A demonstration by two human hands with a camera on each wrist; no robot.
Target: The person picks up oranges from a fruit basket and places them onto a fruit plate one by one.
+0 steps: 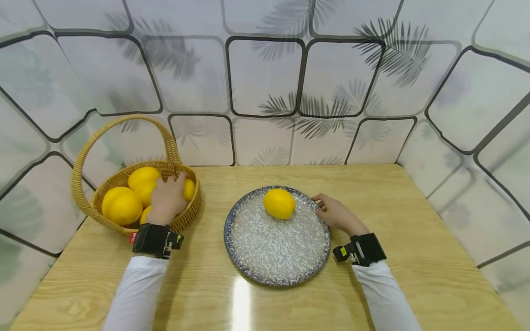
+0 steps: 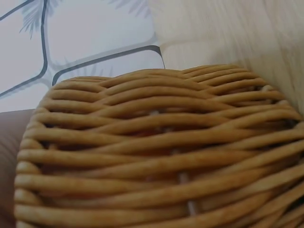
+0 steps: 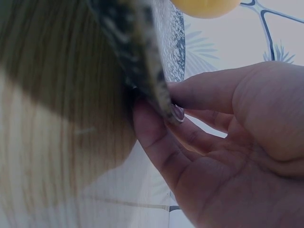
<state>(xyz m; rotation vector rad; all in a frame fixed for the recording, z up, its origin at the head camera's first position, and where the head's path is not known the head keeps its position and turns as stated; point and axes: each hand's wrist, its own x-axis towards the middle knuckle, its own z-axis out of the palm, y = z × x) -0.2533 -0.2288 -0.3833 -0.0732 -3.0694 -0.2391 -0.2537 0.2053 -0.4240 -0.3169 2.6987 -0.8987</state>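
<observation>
A wicker basket [image 1: 188,214] with a tall arched handle stands at the left, holding several yellow lemons [image 1: 122,205]. My left hand [image 1: 169,198] reaches into it, beside a lemon [image 1: 189,189] at the basket's right side. Its fingertips are hidden in the head view, so a grip cannot be made out. The left wrist view is filled by the basket's weave [image 2: 156,142]. One lemon [image 1: 279,203] lies on the far part of a round speckled grey plate [image 1: 281,253] with a dark blue rim. My right hand [image 1: 337,214] pinches the plate's right rim between thumb and fingers.
The wooden table [image 1: 207,294] carries the basket and plate. A patterned wall covering [image 1: 265,78] with dark outlines and leaf prints rises along its back and sides. Around the lemons, the basket's rim and high handle [image 1: 78,170] stand up as obstacles.
</observation>
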